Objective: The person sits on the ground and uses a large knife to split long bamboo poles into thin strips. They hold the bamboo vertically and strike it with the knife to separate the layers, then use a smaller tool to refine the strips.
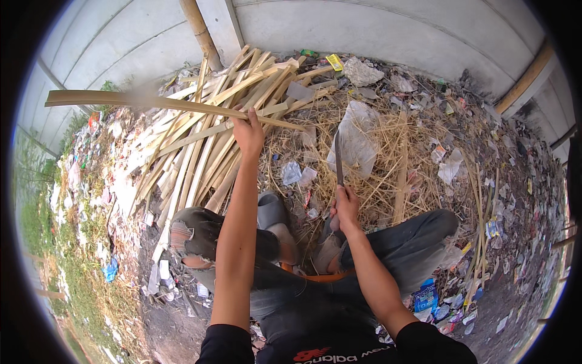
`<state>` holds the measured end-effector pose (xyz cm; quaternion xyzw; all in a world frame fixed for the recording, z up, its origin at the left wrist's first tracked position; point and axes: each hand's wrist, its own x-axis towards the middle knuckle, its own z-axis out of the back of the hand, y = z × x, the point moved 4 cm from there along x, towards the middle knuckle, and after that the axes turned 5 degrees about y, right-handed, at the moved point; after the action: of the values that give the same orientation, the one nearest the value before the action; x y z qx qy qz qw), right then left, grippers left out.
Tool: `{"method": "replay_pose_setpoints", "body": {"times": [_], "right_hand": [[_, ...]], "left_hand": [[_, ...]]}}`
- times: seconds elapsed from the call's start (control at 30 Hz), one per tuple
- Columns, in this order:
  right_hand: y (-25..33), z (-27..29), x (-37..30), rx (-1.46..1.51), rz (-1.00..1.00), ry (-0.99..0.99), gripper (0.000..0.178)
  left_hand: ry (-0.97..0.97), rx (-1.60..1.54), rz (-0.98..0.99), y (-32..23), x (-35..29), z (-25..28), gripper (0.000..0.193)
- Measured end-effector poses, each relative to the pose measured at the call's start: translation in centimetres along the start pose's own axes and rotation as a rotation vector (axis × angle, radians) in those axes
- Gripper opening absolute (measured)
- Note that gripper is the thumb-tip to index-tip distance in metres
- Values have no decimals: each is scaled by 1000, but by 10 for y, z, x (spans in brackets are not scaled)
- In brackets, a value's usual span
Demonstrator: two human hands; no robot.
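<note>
My left hand (248,134) is closed round a long split bamboo strip (182,105), near its right end. The strip lies nearly level, its far end reaching well out to the left, above a heap of similar bamboo strips (203,151). In my right hand (345,209) is a knife (338,159), gripped by the handle, its dark blade pointing up and away from me. Blade and strip are apart. Beyond the knife, a pale crumpled sheet (359,136) rests on straw-like bamboo shavings (388,176).
A grey panel wall (388,33) closes off the far side, with bamboo poles (201,33) against it. A pale rock (362,71) sits near its foot. Scattered litter covers the ground, including a blue packet (426,296) by my right leg. My bent legs (400,249) flank the work spot.
</note>
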<state>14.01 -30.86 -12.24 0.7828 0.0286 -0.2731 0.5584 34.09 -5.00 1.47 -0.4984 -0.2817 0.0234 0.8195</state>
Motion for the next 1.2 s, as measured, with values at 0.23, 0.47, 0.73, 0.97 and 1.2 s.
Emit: {"method": "replay_pose_setpoints", "body": {"times": [0.23, 0.47, 0.73, 0.97, 1.2], "right_hand": [[-11, -4, 13, 57, -33, -21, 23], [-7, -4, 10, 49, -21, 41, 31], [-8, 0, 16, 111, -27, 19, 25], [-8, 1, 16, 136, -4, -3, 24], [-15, 7, 25, 89, 70, 19, 24]], "left_hand": [[131, -86, -35, -1, -10, -18, 62], [213, -79, -137, 31, -23, -39, 62], [-105, -406, -66, 16, -22, -31, 60], [-455, -753, 74, -64, 39, 50, 74], [-303, -1340, 267, -77, 87, 99, 28]]}}
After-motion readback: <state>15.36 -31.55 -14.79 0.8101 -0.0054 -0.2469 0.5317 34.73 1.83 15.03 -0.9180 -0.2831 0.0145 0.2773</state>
